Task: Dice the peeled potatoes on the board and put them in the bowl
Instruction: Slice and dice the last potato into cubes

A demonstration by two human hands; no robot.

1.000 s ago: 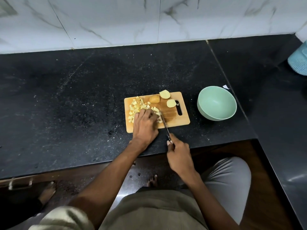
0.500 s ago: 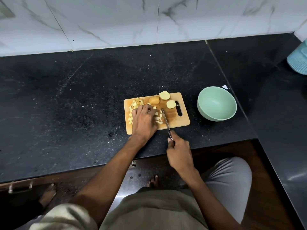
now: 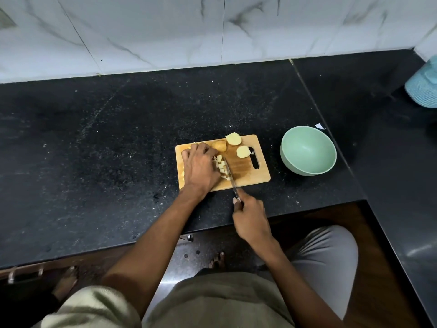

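A rectangular wooden cutting board (image 3: pixel 246 171) lies on the black speckled stone counter (image 3: pixel 106 150), with its slot handle at the right end. The left hand (image 3: pixel 201 165) lies palm down over the left part of the board, fingers bent over the pile of small pale-yellow potato cubes (image 3: pixel 221 165). Most of the pile is hidden under this hand, so I cannot tell if the fingers really hold the cubes or only cover them. A few cubes show at the right edge of the hand and some at the left edge of the board.

The right hand (image 3: pixel 251 217) is closed around the dark handle of a thin kitchen knife (image 3: pixel 230 176). The blade lies across the near part of the board and touches the right side of the cube pile.

At the far edge of the board there are three bigger peeled potato pieces (image 3: pixel 233 139) — one just beside the knuckles of the left hand, two more to the right, near the slot.

The round pale-green bowl (image 3: pixel 308 150) stands on the counter just right of the board, and nothing is seen inside it.

A light-blue ribbed object (image 3: pixel 423 88) is at the right edge, partly out of view.
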